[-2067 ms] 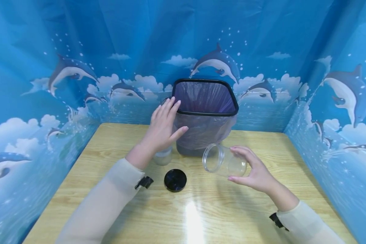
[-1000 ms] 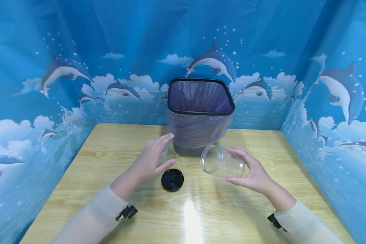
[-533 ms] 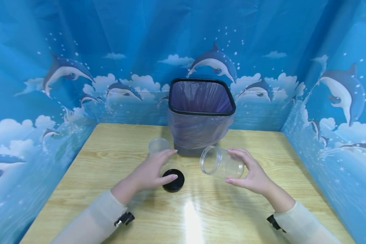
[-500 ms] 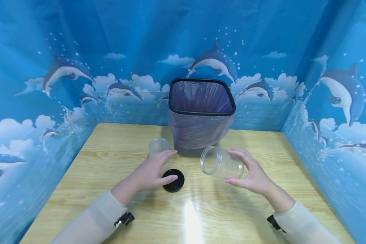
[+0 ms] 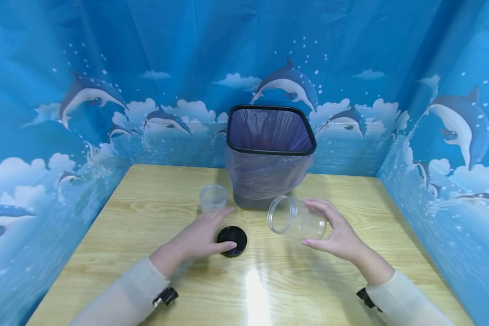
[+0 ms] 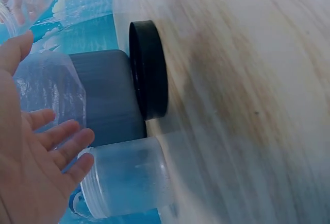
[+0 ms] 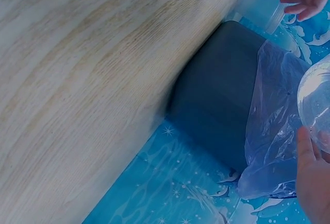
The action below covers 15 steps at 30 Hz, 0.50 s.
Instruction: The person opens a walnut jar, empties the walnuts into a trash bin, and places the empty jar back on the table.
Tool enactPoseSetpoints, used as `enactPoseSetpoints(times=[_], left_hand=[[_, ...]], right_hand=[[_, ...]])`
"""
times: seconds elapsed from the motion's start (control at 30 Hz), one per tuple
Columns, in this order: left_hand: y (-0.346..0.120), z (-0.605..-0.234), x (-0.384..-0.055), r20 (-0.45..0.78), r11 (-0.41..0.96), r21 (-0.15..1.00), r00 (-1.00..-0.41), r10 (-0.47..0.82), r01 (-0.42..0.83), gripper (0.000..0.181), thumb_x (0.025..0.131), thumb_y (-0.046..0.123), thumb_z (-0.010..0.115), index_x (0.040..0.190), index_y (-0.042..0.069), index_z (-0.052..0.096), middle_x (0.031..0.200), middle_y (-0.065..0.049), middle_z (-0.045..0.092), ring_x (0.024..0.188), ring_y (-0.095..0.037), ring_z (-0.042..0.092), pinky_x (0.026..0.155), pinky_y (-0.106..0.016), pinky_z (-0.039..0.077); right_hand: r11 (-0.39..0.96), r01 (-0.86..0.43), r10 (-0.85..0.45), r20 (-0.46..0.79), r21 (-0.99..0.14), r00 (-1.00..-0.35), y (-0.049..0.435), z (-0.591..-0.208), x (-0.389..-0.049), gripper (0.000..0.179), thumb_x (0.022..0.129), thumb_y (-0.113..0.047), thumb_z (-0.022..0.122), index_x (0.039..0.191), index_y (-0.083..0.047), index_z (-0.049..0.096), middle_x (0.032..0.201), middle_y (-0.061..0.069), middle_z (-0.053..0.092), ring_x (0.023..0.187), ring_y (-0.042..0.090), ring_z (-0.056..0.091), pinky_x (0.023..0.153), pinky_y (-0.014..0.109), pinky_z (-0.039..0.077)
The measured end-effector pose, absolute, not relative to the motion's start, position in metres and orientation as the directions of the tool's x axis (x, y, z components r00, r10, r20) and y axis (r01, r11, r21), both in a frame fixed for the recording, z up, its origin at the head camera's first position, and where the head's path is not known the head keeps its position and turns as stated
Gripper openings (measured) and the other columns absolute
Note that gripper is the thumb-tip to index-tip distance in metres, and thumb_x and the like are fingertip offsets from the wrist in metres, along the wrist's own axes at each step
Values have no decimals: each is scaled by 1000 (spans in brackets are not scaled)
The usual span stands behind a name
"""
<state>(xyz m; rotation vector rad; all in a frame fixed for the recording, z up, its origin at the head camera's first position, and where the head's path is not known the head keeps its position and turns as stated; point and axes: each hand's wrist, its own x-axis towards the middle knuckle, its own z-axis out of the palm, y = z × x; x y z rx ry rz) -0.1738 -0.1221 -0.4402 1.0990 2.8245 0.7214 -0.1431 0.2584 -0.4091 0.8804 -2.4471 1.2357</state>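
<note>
My right hand [image 5: 338, 233] grips a clear plastic jar [image 5: 297, 218] around its base end. The jar is tilted on its side above the table, its mouth turned left, with no lid on it. My left hand [image 5: 197, 235] hovers with fingers extended and holds nothing. It is over the black round lid [image 5: 232, 241], which lies on the table with its hollow side up. Just beyond that hand a second clear jar [image 5: 213, 198] stands upright and open. In the left wrist view the lid [image 6: 149, 69] and the standing jar [image 6: 129, 177] both lie apart from my fingers.
A grey trash bin [image 5: 270, 181] with a black rim and a translucent purple bag stands at the back middle. The wooden table [image 5: 159, 190] is bordered by blue dolphin-print curtains [image 5: 179, 54] at the back and sides.
My left hand has come down and back from beside the bin's rim to above the lid, uncovering the standing jar. The right hand keeps the tilted jar in nearly the same place.
</note>
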Motion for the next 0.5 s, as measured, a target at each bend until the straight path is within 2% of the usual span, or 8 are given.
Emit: enactPoseSetpoints(times=[0.1, 0.33, 0.5], left_hand=[[-122, -443, -174, 109, 662, 430, -764, 637, 613, 90, 90, 55, 68, 156, 5, 32, 157, -15, 38, 144, -34, 35, 115, -57, 28], [-123, -447, -172, 41, 719, 335, -772, 634, 609, 91, 85, 61, 70, 147, -1, 44, 152, -23, 40, 140, -42, 38, 112, -62, 28], [-123, -450, -171, -2, 743, 313, -782, 624, 592, 97, 81, 64, 72, 147, -1, 44, 153, -23, 40, 140, -42, 38, 113, -63, 26]], right_hand=[[453, -621, -400, 477, -640, -783, 258, -409, -144, 94, 62, -8, 96, 144, -10, 50, 138, 9, 53, 126, 7, 49, 106, 17, 35], [463, -596, -401, 445, -656, -801, 258, -410, -144, 96, 61, -8, 96, 145, -12, 49, 140, 4, 52, 126, 6, 49, 107, 19, 36], [460, -592, -403, 439, -661, -803, 258, -410, -144, 96, 61, -8, 96, 145, -14, 49, 140, 3, 52, 127, 9, 49, 107, 20, 36]])
